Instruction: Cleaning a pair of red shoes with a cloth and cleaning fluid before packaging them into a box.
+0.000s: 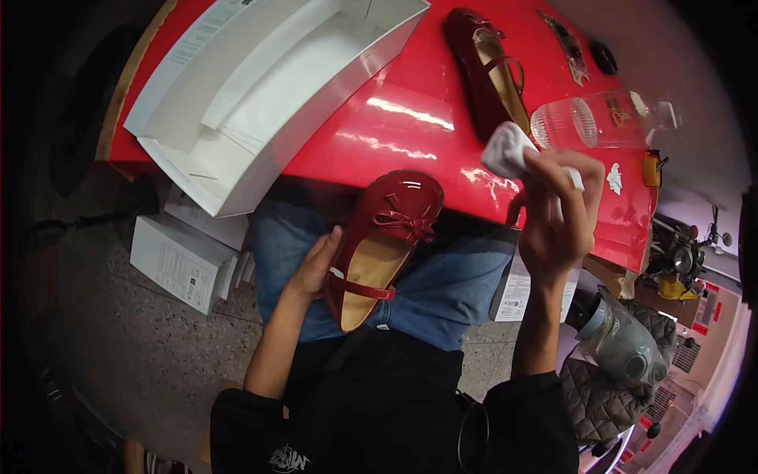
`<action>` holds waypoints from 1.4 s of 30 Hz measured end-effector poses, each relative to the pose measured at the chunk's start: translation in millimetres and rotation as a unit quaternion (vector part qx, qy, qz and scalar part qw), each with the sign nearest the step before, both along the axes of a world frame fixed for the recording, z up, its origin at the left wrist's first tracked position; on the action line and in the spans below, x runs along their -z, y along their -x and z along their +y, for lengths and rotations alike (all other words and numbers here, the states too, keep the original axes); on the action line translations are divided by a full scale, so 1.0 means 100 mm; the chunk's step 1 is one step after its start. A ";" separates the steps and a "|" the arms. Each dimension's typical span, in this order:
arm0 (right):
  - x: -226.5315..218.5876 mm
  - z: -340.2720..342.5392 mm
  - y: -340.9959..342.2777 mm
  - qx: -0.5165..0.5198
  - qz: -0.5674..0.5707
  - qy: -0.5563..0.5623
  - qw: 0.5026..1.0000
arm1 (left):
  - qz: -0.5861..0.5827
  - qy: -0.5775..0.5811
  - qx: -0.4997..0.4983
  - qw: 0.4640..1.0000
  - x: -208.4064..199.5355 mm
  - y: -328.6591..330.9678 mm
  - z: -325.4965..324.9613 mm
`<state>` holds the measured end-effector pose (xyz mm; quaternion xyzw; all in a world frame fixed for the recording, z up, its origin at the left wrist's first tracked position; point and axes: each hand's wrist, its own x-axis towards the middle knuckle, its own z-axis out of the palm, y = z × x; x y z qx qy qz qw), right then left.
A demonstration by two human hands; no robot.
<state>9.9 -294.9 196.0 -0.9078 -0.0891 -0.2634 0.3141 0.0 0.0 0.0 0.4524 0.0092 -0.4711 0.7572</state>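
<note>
A glossy dark red strapped shoe with a bow tilts over my lap, its toe pointing away from me. My left hand is closed on its left side near the heel, with the thumb by the strap. Raised above the table's near edge, my right hand pinches a wadded white cloth, apart from the shoe. The matching red shoe lies on the red table just beyond the cloth. Part of its heel is hidden behind the cloth and my hand.
An open white shoebox sits at the left of the red table. On the right lie a clear plastic bottle, a scrap of white tissue and a small dark round item. White boxes stand on the floor at left.
</note>
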 end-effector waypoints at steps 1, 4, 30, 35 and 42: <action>0.06 -0.16 0.13 0.036 -0.041 0.021 0.998 | 0.017 0.048 -0.007 0.999 -0.02 0.03 -0.01; 0.16 -0.27 0.45 0.112 -0.045 -0.078 0.990 | 0.014 0.096 -0.026 0.995 -0.35 -0.22 -0.03; 0.56 -0.69 0.40 0.164 -0.048 0.026 0.985 | -0.712 -0.665 -0.034 0.223 -2.63 -2.03 -0.24; 0.56 -0.73 0.43 0.183 -0.039 0.045 0.981 | -0.662 -0.722 0.037 0.198 -2.22 -2.28 -0.27; 0.49 -0.65 0.37 0.196 -0.059 0.054 0.977 | -0.678 -0.549 -0.204 0.444 -3.20 -1.91 0.06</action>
